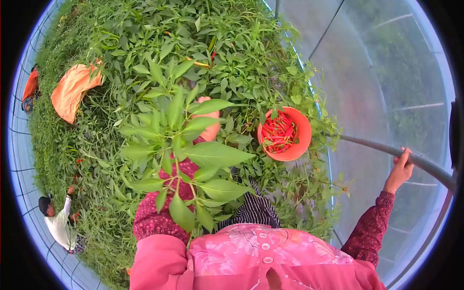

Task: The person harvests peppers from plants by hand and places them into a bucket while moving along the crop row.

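My left hand [208,121] is among the pepper plants, partly hidden behind a leafy pepper branch [186,154] that rises close to the camera. Its fingers are mostly covered by leaves, so what it holds does not show. At the right, my right hand [401,168] is closed around a grey metal pole [363,142] of the greenhouse frame. Between the two hands, an orange-red bucket [304,131] holds many red chili peppers [279,133]. It stands beside the plants.
Dense pepper plants [121,96] fill the left and middle. A translucent greenhouse wall [357,72] runs along the right. An orange sack [75,89] lies at the left. One person in white [59,226] and another in orange [30,87] are at the far left.
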`<state>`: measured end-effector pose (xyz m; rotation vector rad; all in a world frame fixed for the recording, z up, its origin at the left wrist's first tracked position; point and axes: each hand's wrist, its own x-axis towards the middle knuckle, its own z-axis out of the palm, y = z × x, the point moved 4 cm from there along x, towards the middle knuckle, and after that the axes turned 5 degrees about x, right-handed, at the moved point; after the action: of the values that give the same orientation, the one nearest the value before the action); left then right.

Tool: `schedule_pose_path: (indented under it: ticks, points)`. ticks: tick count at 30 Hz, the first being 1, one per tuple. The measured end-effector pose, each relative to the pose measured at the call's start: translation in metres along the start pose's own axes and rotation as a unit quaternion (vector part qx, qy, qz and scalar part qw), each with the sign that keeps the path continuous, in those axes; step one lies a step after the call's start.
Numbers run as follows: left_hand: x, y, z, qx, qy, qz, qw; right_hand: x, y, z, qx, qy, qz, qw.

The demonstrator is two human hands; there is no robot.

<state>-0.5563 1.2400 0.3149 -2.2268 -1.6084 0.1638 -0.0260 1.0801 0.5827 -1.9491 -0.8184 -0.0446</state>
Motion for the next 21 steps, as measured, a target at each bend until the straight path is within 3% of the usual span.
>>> schedule_pose_path:
  ticks: [2, 3, 4, 6, 8, 12, 14, 20, 21]
  points:
    - [0.002, -0.046, 0.043, 0.088, 0.042, 0.013, 0.995, -0.008, 0.016, 0.006, -0.029, 0.004, -0.076, 0.997]
    - [0.003, -0.066, 0.057, 0.074, -0.077, -0.023, 0.994, -0.015, 0.023, 0.014, -0.002, -0.022, -0.103, 0.994]
    - [0.013, -0.082, 0.023, 0.041, -0.211, -0.077, 0.973, -0.019, 0.019, 0.022, -0.011, -0.031, -0.096, 0.995]
    - [0.014, -0.112, -0.005, 0.024, -0.385, -0.154, 0.910, -0.025, 0.003, 0.027, -0.030, 0.025, -0.112, 0.993]
    - [-0.015, -0.146, 0.017, 0.044, -0.408, -0.168, 0.896, -0.029, -0.004, 0.027, -0.037, 0.028, -0.114, 0.992]
    - [-0.074, -0.175, 0.043, -0.024, -0.597, -0.195, 0.778, -0.029, -0.004, 0.029, -0.056, 0.026, -0.104, 0.993]
    - [-0.102, -0.172, 0.036, -0.019, -0.645, -0.193, 0.739, -0.028, -0.001, 0.027, -0.056, 0.024, -0.091, 0.994]
    - [-0.164, -0.135, 0.008, 0.022, -0.703, -0.131, 0.698, -0.030, -0.008, 0.032, -0.058, 0.028, -0.097, 0.993]
    - [-0.170, -0.128, 0.007, 0.003, -0.713, -0.161, 0.682, -0.030, -0.008, 0.033, -0.061, 0.024, -0.096, 0.993]
